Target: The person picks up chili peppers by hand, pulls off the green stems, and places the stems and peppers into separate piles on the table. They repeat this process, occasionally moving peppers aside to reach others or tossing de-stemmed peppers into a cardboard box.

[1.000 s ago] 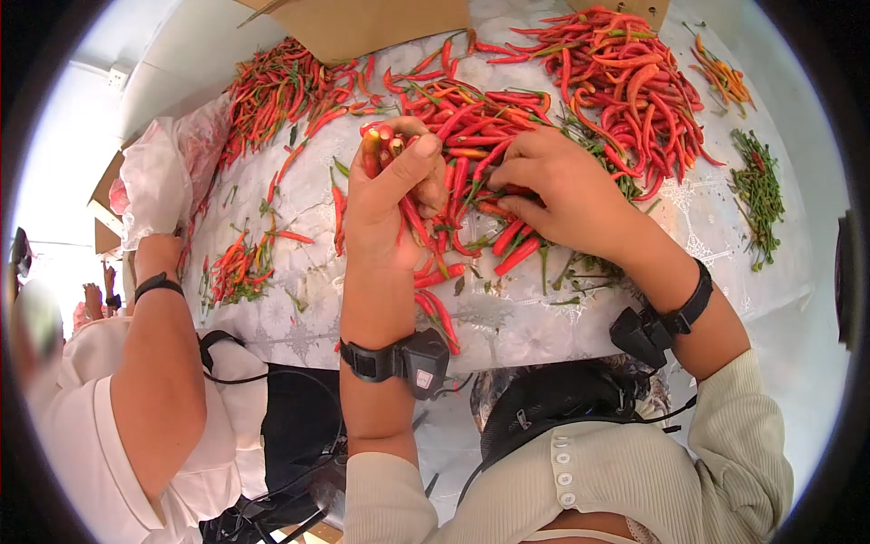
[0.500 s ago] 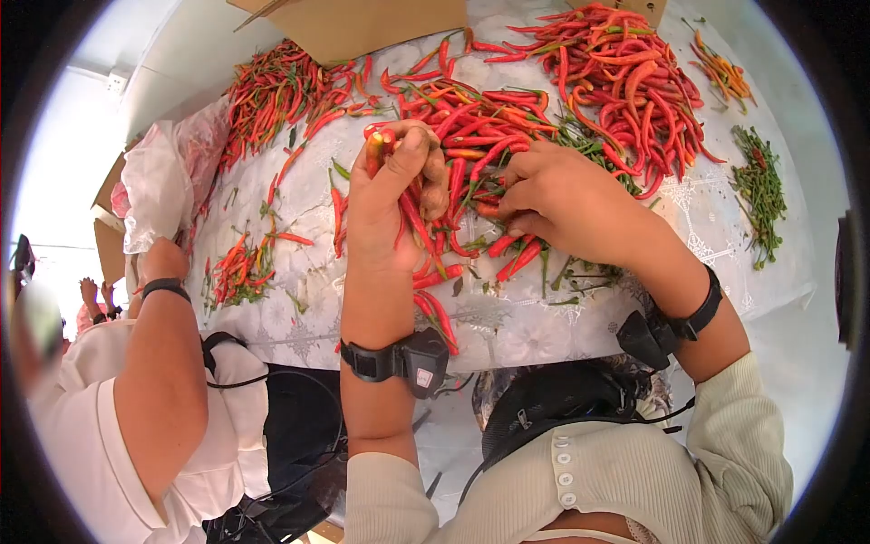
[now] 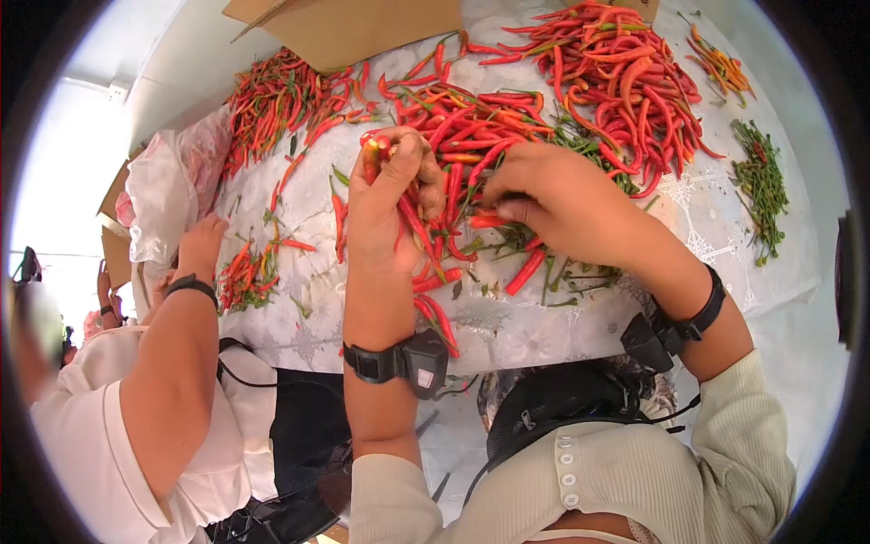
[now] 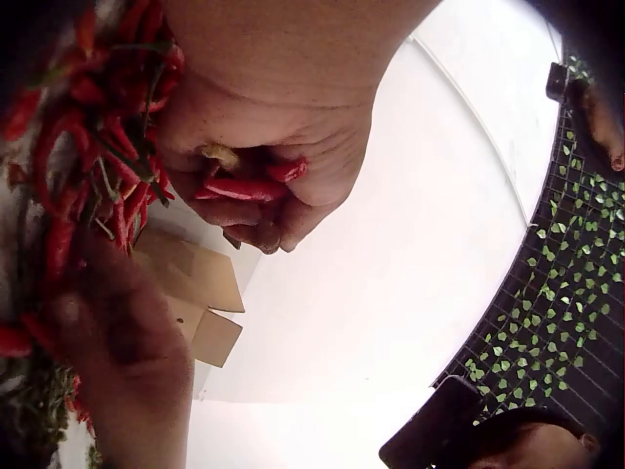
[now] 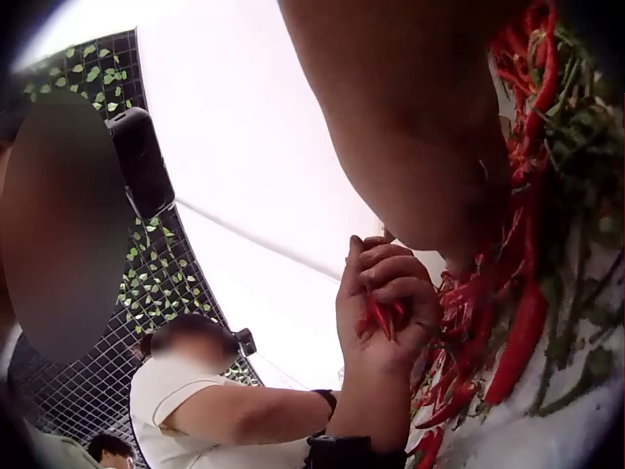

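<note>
Several red chilies (image 4: 244, 189) sit in my left hand (image 3: 381, 208), its fingers curled round them; in the head view their stem ends poke up beside the thumb. To the right, my right hand (image 3: 566, 199) is bent low over the near side of the middle heap of red chilies (image 3: 471, 127). A red chili (image 3: 488, 220) is pinched at its fingertips, partly hidden by the fingers. Just below that hand a loose red chili (image 3: 526, 272) lies on the patterned white tablecloth (image 3: 535, 331), beside scattered green stems (image 3: 562, 286).
A larger heap of red chilies (image 3: 634, 91) lies at the back right, with a pile of green stems (image 3: 763, 195) farther right. Behind the middle heap stands a cardboard box (image 3: 362, 32). At left, another person's hand (image 3: 201, 245) is near a small chili pile (image 3: 245, 276) and a plastic bag (image 3: 163, 195).
My right hand has shifted slightly left and lifted a chili from the near edge of the heap. My left hand stays nearly still. The other person's hand has moved right, away from the bag.
</note>
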### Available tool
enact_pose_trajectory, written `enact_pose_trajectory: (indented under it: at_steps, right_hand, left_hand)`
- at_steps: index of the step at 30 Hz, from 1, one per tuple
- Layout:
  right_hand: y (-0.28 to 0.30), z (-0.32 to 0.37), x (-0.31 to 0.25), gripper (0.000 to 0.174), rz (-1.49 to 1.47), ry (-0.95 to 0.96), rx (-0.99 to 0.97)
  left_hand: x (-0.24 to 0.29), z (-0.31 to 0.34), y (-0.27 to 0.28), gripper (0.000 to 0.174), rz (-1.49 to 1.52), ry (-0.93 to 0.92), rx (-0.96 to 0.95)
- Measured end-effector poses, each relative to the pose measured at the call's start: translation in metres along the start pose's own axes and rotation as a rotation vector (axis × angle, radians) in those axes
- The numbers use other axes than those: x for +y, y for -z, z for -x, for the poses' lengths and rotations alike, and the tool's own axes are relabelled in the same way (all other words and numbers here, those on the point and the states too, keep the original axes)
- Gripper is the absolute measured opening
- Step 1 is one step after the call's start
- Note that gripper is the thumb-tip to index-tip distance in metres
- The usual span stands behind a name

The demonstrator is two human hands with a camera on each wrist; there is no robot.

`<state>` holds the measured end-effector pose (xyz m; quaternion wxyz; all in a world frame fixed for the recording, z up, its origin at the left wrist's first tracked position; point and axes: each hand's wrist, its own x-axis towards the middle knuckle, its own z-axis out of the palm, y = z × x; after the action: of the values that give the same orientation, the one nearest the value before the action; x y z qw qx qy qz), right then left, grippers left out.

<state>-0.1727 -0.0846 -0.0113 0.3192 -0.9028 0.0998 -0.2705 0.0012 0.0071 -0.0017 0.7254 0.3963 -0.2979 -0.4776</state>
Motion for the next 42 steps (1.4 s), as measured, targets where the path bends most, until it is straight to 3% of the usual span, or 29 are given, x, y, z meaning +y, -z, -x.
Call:
enact_pose_trajectory:
  at_steps: [1,4,7,10,13,16,19,28,42]
  right_hand:
    - [0.000,-0.002,0.000,0.015,-0.018,0.004,0.065]
    - [0.005,-0.005,-0.003,0.012,-0.629,-0.305,0.071]
    - [0.009,-0.008,-0.003,0.016,-0.972,-0.321,0.122]
    - [0.009,-0.010,-0.008,0.016,-1.014,-0.319,0.184]
    - [0.001,-0.010,-0.001,0.017,-1.022,-0.173,0.204]
    - [-0.002,-0.009,0.002,0.019,-0.915,-0.180,0.253]
    - [-0.003,-0.008,0.002,0.020,-0.734,-0.187,0.323]
    - [-0.004,-0.009,0.001,0.022,-0.676,-0.216,0.309]
    - [0.003,-0.007,-0.001,0.016,-1.148,-0.445,0.072]
  left_hand:
    - [0.000,0.000,0.000,0.014,-0.006,0.000,0.003]
    - [0.001,-0.001,-0.001,0.014,-0.023,0.014,0.042]
    - [0.001,0.001,-0.010,0.016,-0.138,0.095,0.108]
    - [-0.006,-0.001,-0.016,0.017,-0.235,0.025,0.123]
    - [0.000,0.006,-0.016,0.019,-0.155,0.190,0.004]
    - [0.009,0.010,-0.020,0.022,-0.165,0.322,-0.111]
    - [0.006,0.009,-0.019,0.027,-0.240,0.245,-0.094]
    - [0.003,0.009,-0.015,0.028,-0.200,0.225,-0.083]
    - [0.006,0.012,-0.013,0.025,-0.235,0.239,-0.170]
